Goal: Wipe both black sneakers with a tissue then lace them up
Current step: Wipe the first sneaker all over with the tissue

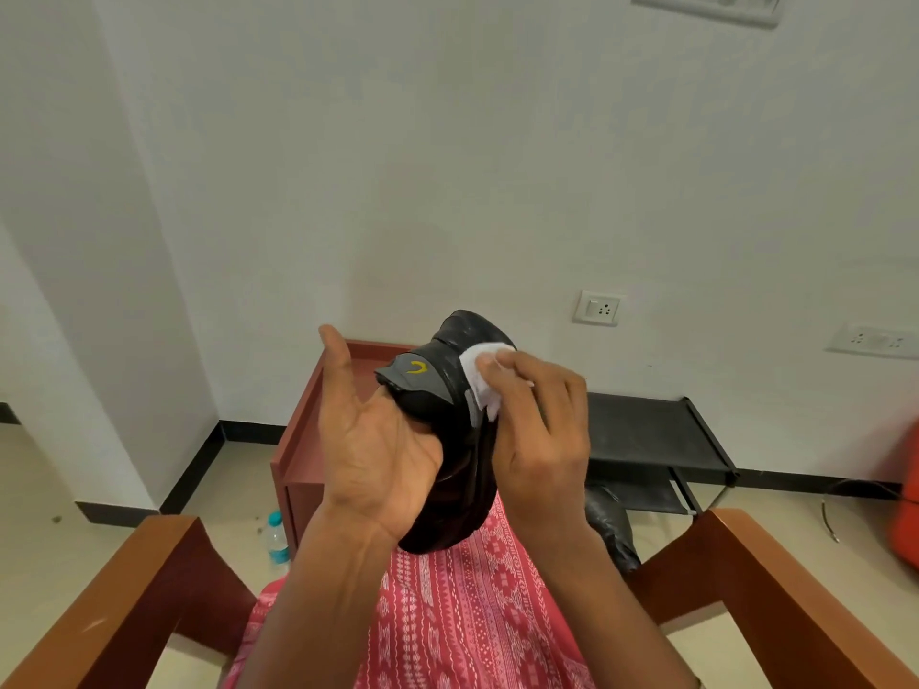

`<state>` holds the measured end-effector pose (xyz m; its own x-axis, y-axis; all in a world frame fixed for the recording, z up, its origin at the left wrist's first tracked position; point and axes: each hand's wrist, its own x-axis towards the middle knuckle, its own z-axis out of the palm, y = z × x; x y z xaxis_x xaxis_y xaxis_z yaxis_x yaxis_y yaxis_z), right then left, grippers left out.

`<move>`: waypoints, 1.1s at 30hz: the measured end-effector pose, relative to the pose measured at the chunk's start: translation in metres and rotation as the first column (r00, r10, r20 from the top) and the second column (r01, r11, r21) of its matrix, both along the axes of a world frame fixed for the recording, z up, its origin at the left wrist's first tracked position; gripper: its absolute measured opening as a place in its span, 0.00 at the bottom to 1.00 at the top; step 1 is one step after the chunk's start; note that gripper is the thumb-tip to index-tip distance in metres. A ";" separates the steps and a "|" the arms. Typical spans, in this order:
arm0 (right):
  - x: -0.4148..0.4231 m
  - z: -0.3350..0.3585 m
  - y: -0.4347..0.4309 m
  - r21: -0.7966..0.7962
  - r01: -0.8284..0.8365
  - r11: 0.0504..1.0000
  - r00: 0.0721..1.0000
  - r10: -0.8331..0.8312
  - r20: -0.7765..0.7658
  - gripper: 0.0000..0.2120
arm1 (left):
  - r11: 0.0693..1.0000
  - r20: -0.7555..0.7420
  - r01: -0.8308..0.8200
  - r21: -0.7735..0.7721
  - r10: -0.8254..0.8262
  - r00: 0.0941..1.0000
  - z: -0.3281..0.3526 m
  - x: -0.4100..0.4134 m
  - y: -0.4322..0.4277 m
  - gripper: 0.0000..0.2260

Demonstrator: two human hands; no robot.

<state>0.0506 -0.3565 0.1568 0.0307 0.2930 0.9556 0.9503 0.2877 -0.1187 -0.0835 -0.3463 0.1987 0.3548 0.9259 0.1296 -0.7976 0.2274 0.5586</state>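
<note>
**Wiping the first sneaker, held up over my lap**

My left hand (378, 440) holds the sneaker (450, 509) up in front of me. The palm faces me and the thumb stands straight up. The four fingers wrap round the far side of the sneaker, so I cannot see them. My right hand (542, 420) grips a crumpled white tissue (485, 375) under curled fingers and presses it against the upper, near the toe end. Part of the tissue is covered by those fingers, and only its top and lower edge show.

The sneaker is tilted, with its toe pointing up and away from me and its heel down towards my lap. Its grey tongue (415, 368), which has a small yellow mark, sticks out to the left. Between my two hands much of the sneaker's side is covered. I cannot tell whether any lace is in it.

The second sneaker (609, 524) lies on the floor to the right, just beyond my right forearm. It is dark and partly cut off by the arm and the right chair arm (776, 589).

A pink patterned cloth (472, 614) covers my lap, between that arm and the left chair arm (114, 604). Ahead stands a small reddish table (298, 440), mostly hidden behind my hands. A black rack (646, 430) is to its right and a water bottle (277, 539) stands on the floor to its left. A red object (910, 489) is cut off at the right edge, and I cannot make out what it is.
</note>
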 end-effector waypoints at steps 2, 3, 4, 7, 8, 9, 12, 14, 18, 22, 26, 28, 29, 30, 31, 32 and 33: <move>0.004 -0.014 -0.006 -0.014 0.007 1.000 1.000 -0.007 -0.011 0.07 | 1.000 0.019 -0.005 -0.015 0.005 1.000 -0.001 0.000 0.001 0.43; 0.006 -0.017 -0.007 -0.019 0.009 1.000 1.000 -0.009 -0.023 0.07 | 1.000 0.012 -0.004 -0.014 0.004 1.000 -0.002 0.001 0.002 0.43; 0.009 -0.015 -0.007 -0.021 0.007 1.000 0.999 -0.008 -0.038 0.05 | 1.000 -0.007 -0.003 -0.007 0.003 1.000 -0.003 0.002 0.002 0.42; 0.009 0.009 0.001 -0.060 -0.012 0.998 0.991 0.003 -0.137 0.09 | 1.000 -0.072 0.001 0.031 0.001 0.997 -0.004 0.005 0.001 0.41; 0.008 0.021 0.004 -0.079 -0.020 0.997 0.988 0.008 -0.155 0.09 | 0.999 -0.093 -0.001 0.046 0.005 0.996 -0.005 0.006 0.001 0.41; 0.006 0.031 0.007 -0.095 -0.034 0.995 0.987 0.018 -0.158 0.09 | 0.998 -0.110 -0.001 0.058 0.008 0.994 -0.004 0.006 0.000 0.40; 0.004 0.054 0.016 -0.150 -0.099 0.984 0.988 0.079 -0.135 0.10 | 0.996 -0.164 -0.006 0.087 0.020 0.986 -0.005 0.009 -0.003 0.36; 0.005 0.058 0.020 -0.191 -0.129 0.973 0.987 0.109 -0.115 0.12 | 0.996 -0.183 -0.021 0.090 0.037 0.982 -0.005 0.010 -0.006 0.34; 0.007 0.045 0.007 -0.232 -0.149 0.961 0.984 0.122 -0.128 0.13 | 0.997 -0.160 -0.008 0.074 0.020 0.987 -0.004 0.007 -0.005 0.37; 0.010 0.017 -0.017 -0.207 -0.111 0.972 0.985 0.079 -0.156 0.14 | 0.996 -0.135 0.066 0.058 -0.058 0.989 -0.004 0.010 -0.007 0.41; 0.014 -0.010 -0.028 -0.128 -0.071 0.989 0.993 0.058 -0.105 0.15 | 0.997 -0.001 0.079 0.006 -0.079 0.997 -0.002 0.009 -0.004 0.43; 0.013 -0.023 -0.032 -0.131 -0.071 0.989 0.995 0.061 -0.081 0.14 | 0.998 0.056 0.051 -0.022 -0.050 0.997 -0.002 0.007 -0.002 0.42; 0.012 -0.029 -0.034 -0.135 -0.077 0.988 0.995 0.067 -0.075 0.14 | 0.999 0.078 0.028 -0.035 -0.025 0.997 -0.001 0.006 -0.002 0.41; 0.012 -0.032 -0.035 -0.135 -0.085 0.987 0.995 0.076 -0.072 0.13 | 0.999 0.092 0.003 -0.050 0.002 0.996 -0.001 0.005 -0.001 0.40; 0.011 -0.032 -0.034 -0.126 -0.092 0.988 0.994 0.083 -0.071 0.12 | 0.998 0.105 -0.012 -0.065 0.019 0.994 0.000 0.004 -0.001 0.40; 0.010 -0.029 -0.031 -0.107 -0.093 0.990 0.994 0.086 -0.071 0.11 | 0.997 0.113 -0.018 -0.080 0.027 0.993 0.001 0.003 0.000 0.40; 0.010 -0.022 -0.027 -0.078 -0.091 0.993 0.994 0.085 -0.072 0.10 | 0.996 0.120 -0.019 -0.087 0.030 0.992 0.002 0.002 0.000 0.39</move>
